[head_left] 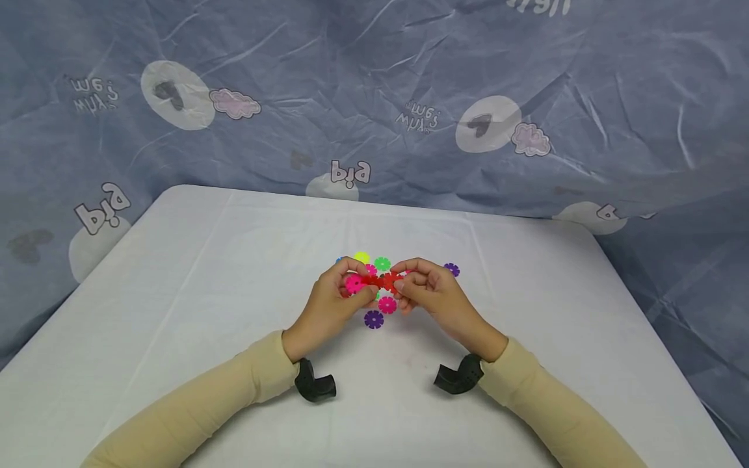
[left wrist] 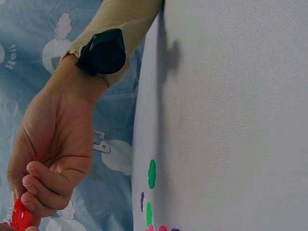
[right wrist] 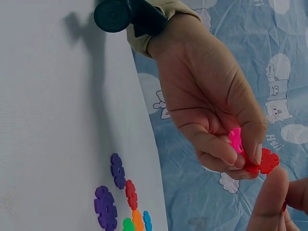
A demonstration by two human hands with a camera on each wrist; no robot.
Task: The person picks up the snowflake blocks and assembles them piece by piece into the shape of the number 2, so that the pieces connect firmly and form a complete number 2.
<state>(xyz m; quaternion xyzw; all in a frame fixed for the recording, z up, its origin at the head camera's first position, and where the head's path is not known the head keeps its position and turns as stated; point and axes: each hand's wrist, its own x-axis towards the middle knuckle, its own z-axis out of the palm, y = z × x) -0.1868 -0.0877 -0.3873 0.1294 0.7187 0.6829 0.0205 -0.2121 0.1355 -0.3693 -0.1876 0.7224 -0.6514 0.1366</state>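
Observation:
My left hand [head_left: 329,304] pinches a red notched disc with thumb and fingers; in the right wrist view this red disc [right wrist: 268,161] sticks out past the thumb. A pink notched disc [head_left: 354,283] shows among the same fingers. Facing it, my right hand [head_left: 440,294] pinches another red notched disc [head_left: 391,281] between thumb and forefinger. The left wrist view shows the right hand's other fingers curled in. Both hands are raised above the table, the held pieces nearly meeting between them.
Loose notched discs lie under and around the hands: yellow [head_left: 361,257], green [head_left: 383,264], pink [head_left: 387,305], purple [head_left: 374,319] and others. Another purple disc [head_left: 451,269] lies beyond the right hand. The white-covered table [head_left: 234,260] ends at a blue-grey printed curtain [head_left: 363,84].

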